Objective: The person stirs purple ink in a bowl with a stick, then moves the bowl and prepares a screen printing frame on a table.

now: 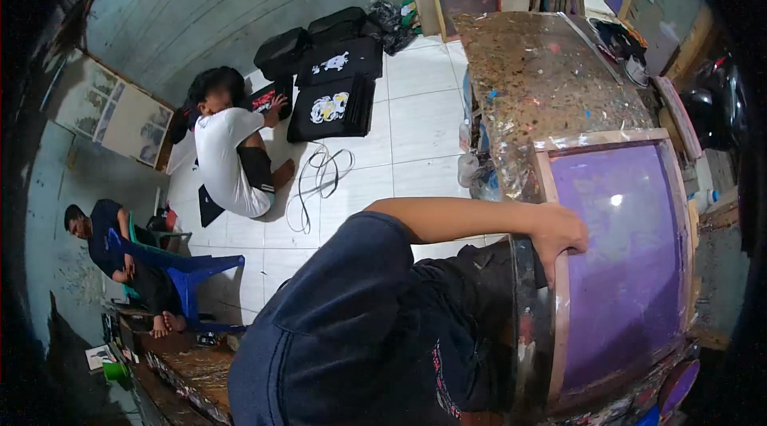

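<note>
My left hand (pixel 561 236) is closed around the near wooden edge of a screen-printing frame (pixel 631 266) with purple mesh. Its fingers curl over the top of the wood, and the thumb points down along the side. The frame lies on a paint-stained worktable (pixel 523 330), and a bright light spot reflects off the mesh. My left arm stretches across from a dark short sleeve. My right hand is out of view.
Beyond the frame stretches a paint-splattered board (pixel 551 75). On the tiled floor, a person in white (pixel 232 154) crouches by stacked black printed fabric (pixel 331 103); a loose cord (pixel 319 178) lies nearby. Another person (pixel 120 246) sits near a blue plastic chair (pixel 188 270).
</note>
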`<state>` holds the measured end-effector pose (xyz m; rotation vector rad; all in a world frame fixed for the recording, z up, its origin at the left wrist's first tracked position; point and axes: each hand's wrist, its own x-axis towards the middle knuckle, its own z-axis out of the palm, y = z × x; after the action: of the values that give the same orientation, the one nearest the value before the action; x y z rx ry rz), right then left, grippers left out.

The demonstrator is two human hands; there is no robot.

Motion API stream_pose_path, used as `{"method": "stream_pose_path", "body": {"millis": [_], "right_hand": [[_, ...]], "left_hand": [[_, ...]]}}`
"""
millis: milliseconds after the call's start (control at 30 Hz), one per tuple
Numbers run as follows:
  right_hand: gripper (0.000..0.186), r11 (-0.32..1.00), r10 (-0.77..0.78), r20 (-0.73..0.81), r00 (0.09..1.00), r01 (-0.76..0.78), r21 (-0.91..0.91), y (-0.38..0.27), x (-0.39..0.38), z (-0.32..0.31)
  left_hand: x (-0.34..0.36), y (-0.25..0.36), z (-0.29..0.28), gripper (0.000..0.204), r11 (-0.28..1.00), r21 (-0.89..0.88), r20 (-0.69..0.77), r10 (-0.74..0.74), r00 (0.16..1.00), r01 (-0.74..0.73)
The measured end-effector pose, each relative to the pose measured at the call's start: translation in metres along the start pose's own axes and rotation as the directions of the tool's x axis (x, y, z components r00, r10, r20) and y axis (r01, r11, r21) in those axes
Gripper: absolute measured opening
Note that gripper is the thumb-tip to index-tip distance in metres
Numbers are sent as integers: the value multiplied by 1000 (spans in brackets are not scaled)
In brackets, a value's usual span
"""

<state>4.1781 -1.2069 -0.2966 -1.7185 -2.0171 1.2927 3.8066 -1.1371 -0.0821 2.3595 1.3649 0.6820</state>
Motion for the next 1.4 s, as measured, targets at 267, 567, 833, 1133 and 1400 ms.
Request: {"method": "stream_pose_path", "body": {"millis": [267,567,833,1133,1400], "right_hand": [[23,997,67,66,996,-69,32,8,31,-6],[24,992,116,106,987,-121,39,16,47,-36],[24,992,120,-51,991,-119,32,27,28,-25],[25,989,133,-146,980,-141,-50,24,-48,-46],[25,971,218,-235,947,-235,-48,-5,-155,-78]], "left_hand": [[14,4,6,61,995,-90,-11,37,999,-38],[24,5,11,56,989,-146,150,-3,989,25],[20,-5,3,61,997,-70,-4,46,999,-46],[-5,2,7,69,1000,-1,-109,26,994,-26],[10,-6,13,67,990,-32,-196,131,972,-139]]}}
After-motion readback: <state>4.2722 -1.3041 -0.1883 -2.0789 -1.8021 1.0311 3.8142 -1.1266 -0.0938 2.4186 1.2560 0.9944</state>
